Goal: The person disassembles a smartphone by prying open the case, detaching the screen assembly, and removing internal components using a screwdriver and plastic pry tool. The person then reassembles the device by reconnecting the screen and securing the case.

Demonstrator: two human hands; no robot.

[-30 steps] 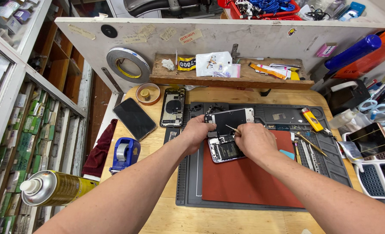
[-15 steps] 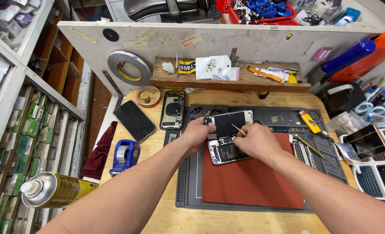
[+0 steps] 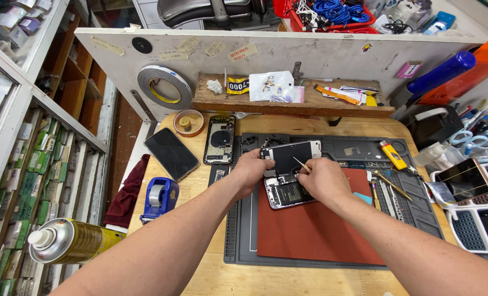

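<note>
An opened phone body [image 3: 289, 193] lies on a red pad [image 3: 315, 225] over a grey work mat [image 3: 238, 230]. Its screen panel [image 3: 293, 154] is lifted up and tilted back above the body. My left hand [image 3: 250, 171] grips the left edge of the screen panel and phone. My right hand [image 3: 323, 180] holds a thin pointed tool [image 3: 301, 163], its tip close to the hinge between screen and body.
A black phone [image 3: 172, 153], a phone back housing [image 3: 220, 138] and a small round tin [image 3: 188, 122] lie at the left. A blue tape dispenser [image 3: 159, 198] and spray can [image 3: 71, 240] sit nearer. A yellow lighter [image 3: 391, 154], tweezers [image 3: 393, 185] and trays [image 3: 477, 219] are at the right.
Both hands have stayed on the phone. The thin tool in my right hand has shifted slightly near the screen's lower edge; the view moved a little.
</note>
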